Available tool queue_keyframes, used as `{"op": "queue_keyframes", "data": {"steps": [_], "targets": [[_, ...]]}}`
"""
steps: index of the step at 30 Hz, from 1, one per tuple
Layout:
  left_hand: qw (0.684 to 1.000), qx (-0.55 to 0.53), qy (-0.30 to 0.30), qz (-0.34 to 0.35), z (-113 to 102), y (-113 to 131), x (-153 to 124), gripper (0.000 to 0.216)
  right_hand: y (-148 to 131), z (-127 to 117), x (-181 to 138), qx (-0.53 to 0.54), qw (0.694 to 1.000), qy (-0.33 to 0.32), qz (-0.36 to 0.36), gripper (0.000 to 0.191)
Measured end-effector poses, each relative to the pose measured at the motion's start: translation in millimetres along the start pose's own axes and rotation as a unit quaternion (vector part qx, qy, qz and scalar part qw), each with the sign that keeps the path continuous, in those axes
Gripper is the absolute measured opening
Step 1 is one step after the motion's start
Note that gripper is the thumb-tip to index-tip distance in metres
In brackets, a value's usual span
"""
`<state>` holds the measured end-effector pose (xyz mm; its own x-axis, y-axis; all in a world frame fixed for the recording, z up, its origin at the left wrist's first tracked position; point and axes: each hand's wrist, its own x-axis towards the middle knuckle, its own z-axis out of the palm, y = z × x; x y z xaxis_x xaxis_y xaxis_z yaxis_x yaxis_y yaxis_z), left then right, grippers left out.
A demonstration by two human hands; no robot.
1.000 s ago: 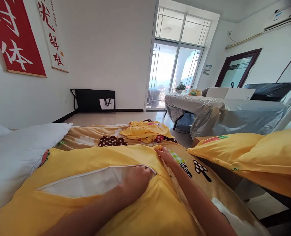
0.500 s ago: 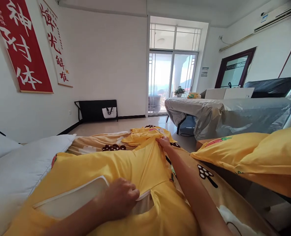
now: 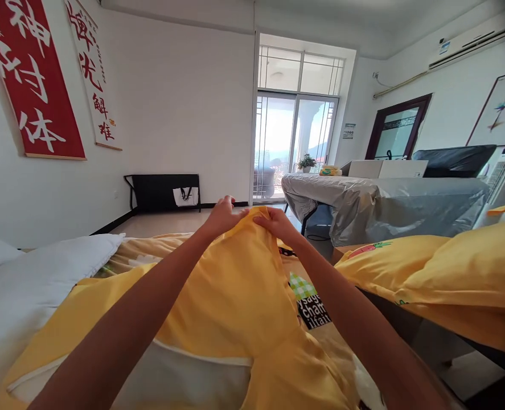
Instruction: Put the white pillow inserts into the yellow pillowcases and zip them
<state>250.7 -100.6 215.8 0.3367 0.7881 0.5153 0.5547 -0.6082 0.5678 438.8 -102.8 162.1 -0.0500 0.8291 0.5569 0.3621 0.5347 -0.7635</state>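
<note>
A yellow pillowcase (image 3: 230,302) spreads in front of me, its far corner raised. Through its long white-edged opening shows a white pillow (image 3: 184,378). My right hand (image 3: 275,223) is closed on the raised corner, pinching the cloth between thumb and fingers. Just left of it, my left hand (image 3: 224,217) is at the same corner. Its thumb lies against the cloth and stands apart from the forefinger; its lower fingers are hidden. Both forearms reach across the pillowcase.
White pillows (image 3: 51,273) lie at the left. Under the pillowcase is a patterned tan blanket (image 3: 158,245). Another yellow pillow (image 3: 410,267) rests at the right. Beyond it stands a plastic-covered table (image 3: 397,210) with a white box (image 3: 384,169). A black folded frame (image 3: 158,191) leans at the far wall.
My left hand has left the opening's edge and moved forward to the far corner beside my right hand. The corner is higher now, and the opening has shifted nearer to me.
</note>
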Motion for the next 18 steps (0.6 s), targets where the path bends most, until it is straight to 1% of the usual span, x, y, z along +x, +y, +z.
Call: {"op": "queue_keyframes", "data": {"steps": [1,2,3,4,5,7,8,9,11,13,15,17,18], "targets": [[0.994,-0.045,-0.094,-0.012,3.7,2.5,9.3,0.029,-9.2,-3.7,1.4,0.012,1.000,-0.009,-0.005,0.033],[0.980,-0.092,-0.174,-0.018,7.2,5.6,15.5,0.031,-17.4,-7.4,3.3,0.025,1.000,-0.003,-0.007,0.033],[0.964,-0.139,-0.225,-0.018,10.0,9.3,19.3,0.032,-24.4,-10.9,5.1,0.040,0.999,0.014,-0.007,0.034],[0.951,-0.183,-0.249,-0.014,11.9,13.6,21.4,0.032,-30.0,-14.2,6.0,0.061,0.997,0.036,-0.004,0.035],[0.942,-0.221,-0.254,-0.015,12.6,18.1,22.7,0.031,-34.3,-16.9,5.4,0.089,0.994,0.058,0.001,0.037],[0.932,-0.262,-0.249,-0.035,11.2,27.3,24.9,0.028,-39.2,-18.9,-3.5,0.154,0.983,0.097,0.022,0.040],[0.934,-0.256,-0.244,-0.052,9.8,31.5,26.3,0.026,-39.9,-17.3,-12.5,0.184,0.976,0.108,0.042,0.042],[0.942,-0.235,-0.231,-0.068,8.6,35.3,28.0,0.023,-39.6,-13.1,-24.6,0.209,0.969,0.114,0.065,0.045],[0.965,-0.175,-0.178,-0.078,8.5,41.1,31.3,0.017,-35.9,3.3,-55.6,0.234,0.961,0.088,0.114,0.052],[0.988,-0.102,-0.107,-0.048,12.9,43.3,33.1,0.013,-28.7,27.6,-88.6,0.225,0.963,0.057,0.141,0.057],[0.999,-0.007,-0.038,0.009,20.6,40.8,32.9,0.015,-19.0,50.1,-114.5,0.176,0.973,0.061,0.139,0.052],[0.994,0.074,-0.001,0.075,27.2,33.1,32.0,0.021,-7.9,59.7,-127.8,0.110,0.983,0.063,0.132,0.043],[0.990,0.093,0.007,0.103,28.6,27.8,31.8,0.023,-2.0,58.2,-129.7,0.076,0.987,0.054,0.131,0.038]]}}
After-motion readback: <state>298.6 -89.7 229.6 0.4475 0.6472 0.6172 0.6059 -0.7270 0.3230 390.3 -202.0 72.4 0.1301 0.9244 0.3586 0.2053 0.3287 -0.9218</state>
